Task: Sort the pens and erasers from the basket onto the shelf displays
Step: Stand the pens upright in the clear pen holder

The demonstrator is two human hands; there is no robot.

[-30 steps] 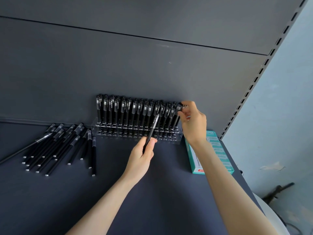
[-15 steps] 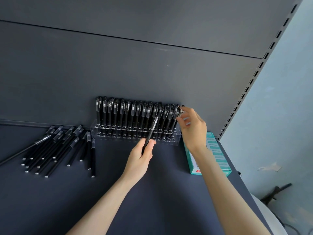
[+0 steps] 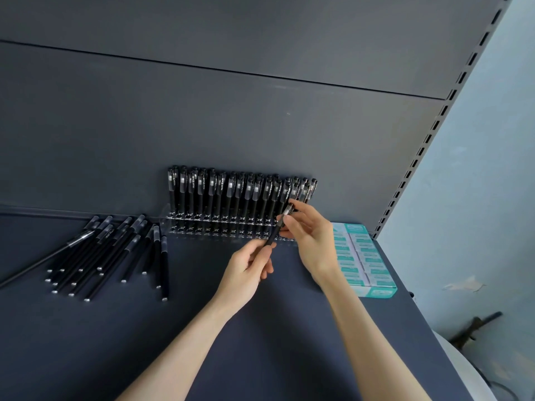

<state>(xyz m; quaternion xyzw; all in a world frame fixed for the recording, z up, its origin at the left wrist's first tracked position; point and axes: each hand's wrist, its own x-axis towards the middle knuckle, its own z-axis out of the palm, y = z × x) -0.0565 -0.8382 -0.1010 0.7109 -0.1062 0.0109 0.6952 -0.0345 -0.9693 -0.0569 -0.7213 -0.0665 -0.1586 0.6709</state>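
Note:
A clear acrylic pen rack (image 3: 185, 230) stands against the shelf's back panel, filled with several upright black pens (image 3: 220, 192). My left hand (image 3: 246, 273) grips the lower barrel of one black pen (image 3: 276, 228) that tilts up to the right in front of the rack. My right hand (image 3: 311, 235) pinches the cap end of that same pen with thumb and fingertips. A teal box of erasers (image 3: 363, 260) lies flat just right of my right hand. The basket is out of sight.
Several loose black pens (image 3: 110, 253) lie fanned out on the dark shelf (image 3: 260, 357) at the left. A slotted metal upright (image 3: 428, 140) runs up the right side. The shelf's right edge drops off beside the eraser box.
My right hand left the pens at the rack's right end and came down to the pen in my left hand, taking hold of its cap end. The left hand shifted slightly right.

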